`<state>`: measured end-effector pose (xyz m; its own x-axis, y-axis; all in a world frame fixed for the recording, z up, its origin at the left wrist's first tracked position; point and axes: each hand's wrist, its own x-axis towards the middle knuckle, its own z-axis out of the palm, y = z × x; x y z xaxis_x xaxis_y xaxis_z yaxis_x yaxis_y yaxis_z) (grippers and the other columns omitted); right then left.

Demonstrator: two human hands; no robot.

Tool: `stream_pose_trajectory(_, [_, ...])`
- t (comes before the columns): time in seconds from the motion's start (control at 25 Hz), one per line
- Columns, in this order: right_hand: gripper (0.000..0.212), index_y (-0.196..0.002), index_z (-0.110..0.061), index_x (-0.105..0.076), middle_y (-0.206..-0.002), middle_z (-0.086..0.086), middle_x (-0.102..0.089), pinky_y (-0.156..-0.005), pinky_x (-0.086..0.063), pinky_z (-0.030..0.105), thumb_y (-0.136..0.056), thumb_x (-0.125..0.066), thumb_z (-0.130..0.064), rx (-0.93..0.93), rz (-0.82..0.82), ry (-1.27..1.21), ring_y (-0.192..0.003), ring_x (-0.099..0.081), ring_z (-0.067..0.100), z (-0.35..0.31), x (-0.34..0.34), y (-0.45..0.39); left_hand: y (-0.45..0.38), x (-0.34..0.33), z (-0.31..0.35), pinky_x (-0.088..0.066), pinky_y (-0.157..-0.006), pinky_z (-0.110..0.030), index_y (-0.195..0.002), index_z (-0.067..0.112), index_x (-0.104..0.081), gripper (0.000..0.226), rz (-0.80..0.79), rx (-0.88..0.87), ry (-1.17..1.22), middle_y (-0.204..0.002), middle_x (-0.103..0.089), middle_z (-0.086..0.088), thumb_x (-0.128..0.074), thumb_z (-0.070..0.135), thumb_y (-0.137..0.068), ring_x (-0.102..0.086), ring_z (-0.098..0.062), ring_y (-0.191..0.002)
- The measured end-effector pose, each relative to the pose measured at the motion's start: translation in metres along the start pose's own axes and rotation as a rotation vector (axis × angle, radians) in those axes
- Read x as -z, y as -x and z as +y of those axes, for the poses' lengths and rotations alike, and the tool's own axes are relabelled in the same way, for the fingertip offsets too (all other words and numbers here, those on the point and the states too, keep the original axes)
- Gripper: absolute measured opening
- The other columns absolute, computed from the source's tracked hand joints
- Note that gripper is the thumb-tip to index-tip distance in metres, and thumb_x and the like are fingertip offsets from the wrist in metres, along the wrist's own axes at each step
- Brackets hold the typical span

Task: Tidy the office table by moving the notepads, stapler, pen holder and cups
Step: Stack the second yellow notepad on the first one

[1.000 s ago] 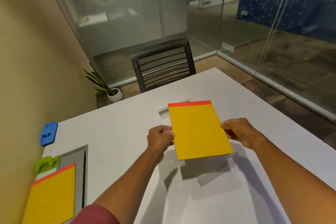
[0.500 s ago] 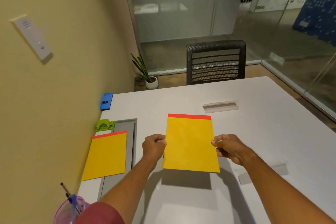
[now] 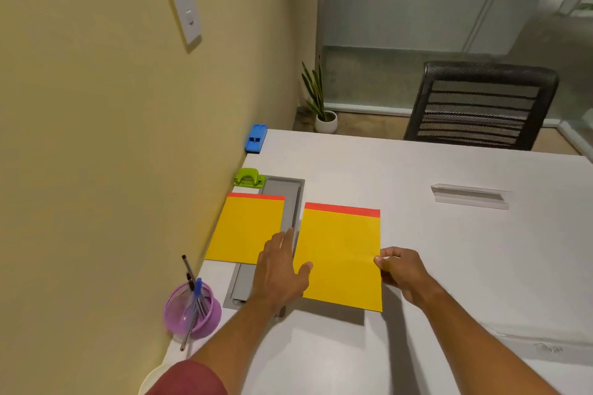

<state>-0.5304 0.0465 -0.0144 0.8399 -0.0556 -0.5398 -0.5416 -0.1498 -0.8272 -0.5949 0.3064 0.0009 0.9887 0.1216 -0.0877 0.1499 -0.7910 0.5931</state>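
Now the yellow notepad (image 3: pixel 343 253) hovers low over the table (image 3: pixel 449 266), long axis running near to far. The right hand (image 3: pixel 401 272) pinches its right edge. The left hand (image 3: pixel 280 269) lies spread-fingered at its left edge, thumb on the cover, and is nearer the second notepad (image 3: pixel 247 228), lying left by the wall. Two notepads, one pen holder (image 3: pixel 192 311), one green stapler (image 3: pixel 249 177).

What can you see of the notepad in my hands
The held notepad is a flat yellow pad with a red strip along its far edge, paper-like and closed. It hovers low over the white table, casting a shadow. The right hand pinches its right edge; the left hand lies open at its left edge, thumb on top.
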Motion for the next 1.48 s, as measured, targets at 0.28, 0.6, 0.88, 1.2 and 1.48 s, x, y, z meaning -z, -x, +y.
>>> stream_pose_trajectory(0.28, [0.010,-0.083,0.002,-0.067,-0.083,0.020,-0.070,-0.058,-0.057,0.031,-0.090,-0.061,0.004,-0.005,-0.047,0.008,-0.073,-0.068,0.031,0.003,-0.079,-0.021,-0.014,0.013,-0.057,0.001,-0.122,-0.041,-0.156,0.020,0.007,0.102,0.035,-0.028,-0.321,-0.165,0.009,-0.008,-0.040,0.071,-0.081,0.008,-0.025,-0.152])
stream_pose_trajectory(0.6, [0.007,-0.091,0.007,-0.066,-0.100,0.030,-0.068,-0.066,-0.058,0.038,-0.091,-0.060,0.003,-0.001,-0.099,0.013,-0.080,-0.065,0.033,-0.015,-0.167,-0.059,-0.046,0.027,-0.082,0.003,-0.124,-0.045,-0.148,0.024,0.024,0.102,0.055,0.013,-0.369,-0.162,0.022,-0.007,-0.036,0.074,-0.083,0.020,-0.027,-0.150])
stream_pose_trajectory(0.88, [0.009,-0.094,0.003,-0.068,-0.099,0.027,-0.069,-0.073,-0.060,0.040,-0.091,-0.063,-0.004,-0.027,-0.079,0.051,-0.080,-0.065,0.031,-0.022,-0.219,-0.086,-0.072,0.042,-0.098,0.003,-0.124,-0.045,-0.153,0.023,0.017,0.099,0.026,0.067,-0.380,-0.163,0.021,-0.009,-0.041,0.067,-0.088,0.017,-0.030,-0.150])
stream_pose_trajectory(1.2, [0.015,-0.076,-0.010,-0.064,-0.083,0.014,-0.066,-0.069,-0.059,0.036,-0.090,-0.066,-0.003,-0.075,-0.034,0.036,-0.075,-0.066,0.027,-0.028,-0.244,-0.095,-0.085,0.049,-0.106,0.004,-0.124,-0.045,-0.154,0.021,0.015,0.097,0.014,0.069,-0.383,-0.163,0.019,-0.011,-0.042,0.065,-0.089,0.016,-0.030,-0.151])
stream_pose_trajectory(1.48, [0.017,-0.071,-0.011,-0.064,-0.085,0.015,-0.068,-0.062,-0.060,0.034,-0.086,-0.072,-0.011,-0.063,0.057,0.186,-0.075,-0.066,0.026,-0.030,-0.252,-0.094,-0.086,0.052,-0.110,0.003,-0.124,-0.045,-0.154,0.020,0.014,0.097,-0.003,0.096,-0.399,-0.163,0.018,-0.011,-0.042,0.066,-0.090,0.015,-0.030,-0.151])
